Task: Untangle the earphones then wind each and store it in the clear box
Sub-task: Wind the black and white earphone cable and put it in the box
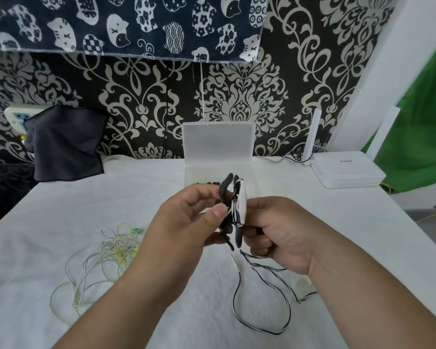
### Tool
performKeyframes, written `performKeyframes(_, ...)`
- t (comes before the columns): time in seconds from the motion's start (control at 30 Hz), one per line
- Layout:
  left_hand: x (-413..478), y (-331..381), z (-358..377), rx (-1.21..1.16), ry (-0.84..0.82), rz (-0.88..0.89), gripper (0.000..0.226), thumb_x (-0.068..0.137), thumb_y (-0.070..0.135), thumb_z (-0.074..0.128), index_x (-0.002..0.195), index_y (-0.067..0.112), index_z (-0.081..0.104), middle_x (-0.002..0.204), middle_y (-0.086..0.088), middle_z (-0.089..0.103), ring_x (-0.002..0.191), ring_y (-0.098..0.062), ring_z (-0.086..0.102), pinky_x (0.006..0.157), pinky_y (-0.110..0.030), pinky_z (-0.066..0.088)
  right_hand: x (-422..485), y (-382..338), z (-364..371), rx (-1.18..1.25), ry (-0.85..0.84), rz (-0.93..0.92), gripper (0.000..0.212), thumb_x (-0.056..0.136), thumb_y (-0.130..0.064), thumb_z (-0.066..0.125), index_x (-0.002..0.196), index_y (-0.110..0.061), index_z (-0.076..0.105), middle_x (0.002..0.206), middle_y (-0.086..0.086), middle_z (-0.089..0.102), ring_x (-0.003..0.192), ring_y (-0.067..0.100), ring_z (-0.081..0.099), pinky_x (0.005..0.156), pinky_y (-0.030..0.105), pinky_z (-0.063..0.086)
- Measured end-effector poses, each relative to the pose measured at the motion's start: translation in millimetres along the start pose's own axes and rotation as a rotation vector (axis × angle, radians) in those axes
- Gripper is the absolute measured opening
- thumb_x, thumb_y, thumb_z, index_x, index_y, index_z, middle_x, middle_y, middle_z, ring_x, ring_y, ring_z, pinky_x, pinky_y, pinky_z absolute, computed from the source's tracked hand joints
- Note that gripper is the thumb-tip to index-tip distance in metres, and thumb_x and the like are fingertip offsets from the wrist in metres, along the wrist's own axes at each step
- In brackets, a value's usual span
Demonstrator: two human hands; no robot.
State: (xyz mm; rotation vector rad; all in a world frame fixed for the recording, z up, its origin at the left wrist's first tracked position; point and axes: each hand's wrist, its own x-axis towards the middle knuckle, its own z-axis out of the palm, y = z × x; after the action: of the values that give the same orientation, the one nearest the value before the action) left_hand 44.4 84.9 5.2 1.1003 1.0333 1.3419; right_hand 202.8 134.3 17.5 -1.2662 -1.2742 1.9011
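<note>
STEP: winding | black-white earphones (233,207) upright above table (61,210) centre, before clear box (248,172) | left hand (186,217) pinches bundle | right hand (280,230) curled, apparently round loose tail (262,298) hanging toward near edge

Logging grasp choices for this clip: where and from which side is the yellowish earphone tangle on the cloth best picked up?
Probably pinch the yellowish earphone tangle at its dense knot, coming straight down from above. The outer loops lie flat and splayed on the white cloth, offering nothing firm.
</note>
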Motion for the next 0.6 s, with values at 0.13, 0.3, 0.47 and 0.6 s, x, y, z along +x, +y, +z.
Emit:
performKeyframes(0.13, 0.4, 0.3, 1.3, -0.007, 0.114, -0.007, 0.015, 0.096, 0.005, 0.054, 0.1, 0.011, 0.068, 0.079, -0.01, 0.071, 0.07, -0.021, 0.066, 0.067, -0.036, 0.057, -1.0, 2.1, 2.0, -0.132, -0.009, -0.009, 0.017, 0.098, -0.009, 0.055, 0.084, -0.009, 0.065, 0.054, 0.0, 0.044, 0.045, 0.012, 0.026, 0.045, 0.022, 0.025)
performKeyframes(0.3, 7.8, 6.2, -13.3, -0.067, 0.248, -0.064, 0.014, 0.099, 0.007, 0.052, 0.105, 0.005, 0.064, 0.066, -0.005, 0.067, 0.061, -0.015, 0.065, 0.057, -0.026, 0.056, -4.1, 7.3, 9.3, -0.264, -0.149, -0.041, 0.026, 0.102, -0.014, 0.051, 0.086, -0.007, 0.07, 0.053, -0.004, 0.039, 0.049, 0.013, 0.035, 0.052, 0.023, 0.032)
performKeyframes(0.47, 12.9, -0.9, -22.5, -0.031, 0.339, -0.12, 0.011, 0.1, 0.01, 0.054, 0.106, 0.006, 0.063, 0.063, -0.003, 0.068, 0.061, -0.015, 0.066, 0.073, -0.037, 0.058, -12.9, 0.1, 10.8, -0.486, -0.222, -0.074, 0.027, 0.103, -0.022, 0.053, 0.096, -0.008, 0.074, 0.055, -0.007, 0.037, 0.048, 0.007, 0.036, 0.068, 0.028, 0.043)
performKeyframes(0.6, 13.3, -3.7, -28.8, 0.249, 0.32, -0.074, 0.012, 0.095, 0.008, 0.062, 0.096, 0.018, 0.069, 0.081, -0.005, 0.073, 0.069, -0.019, 0.069, 0.069, -0.034, 0.058, -25.0, -16.3, 12.2, -0.6, -0.161, -0.272, 0.021, 0.099, -0.025, 0.059, 0.091, -0.014, 0.076, 0.05, -0.017, 0.046, 0.048, 0.001, 0.042, 0.061, 0.028, 0.044)
